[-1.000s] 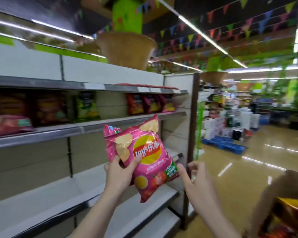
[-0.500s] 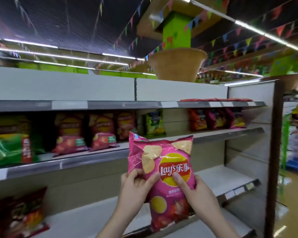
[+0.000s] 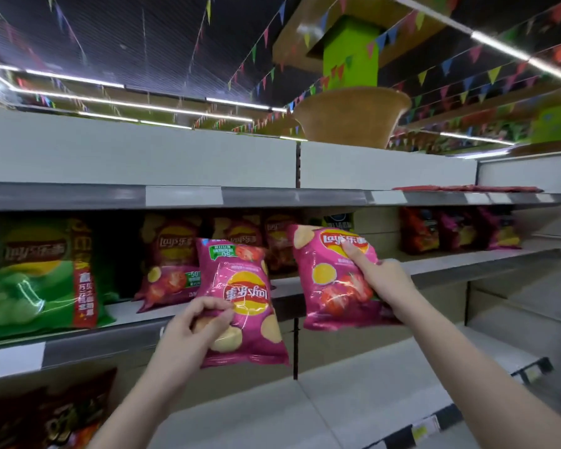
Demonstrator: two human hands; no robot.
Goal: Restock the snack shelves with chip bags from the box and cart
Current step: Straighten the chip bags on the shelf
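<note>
My left hand [image 3: 195,328] pinches an upside-down pink chip bag [image 3: 243,306] by its lower left edge, in front of the middle shelf [image 3: 467,267]. My right hand [image 3: 379,280] grips a second pink chip bag [image 3: 327,280], held upright a little higher and to the right, its top reaching the shelf opening. Behind them several pink chip bags [image 3: 172,257] stand on the middle shelf.
A big green chip bag [image 3: 36,273] stands at the shelf's left. Dark red and purple bags [image 3: 457,231] stand at its right end. Dark bags [image 3: 46,413] lie on the lower shelf [image 3: 353,387] at bottom left. The top shelf [image 3: 272,196] runs overhead.
The single stack of pink bags held by both hands has split: one bag per hand now. The right bag moved up and right; the left one is held upside down. The view came closer to the shelf.
</note>
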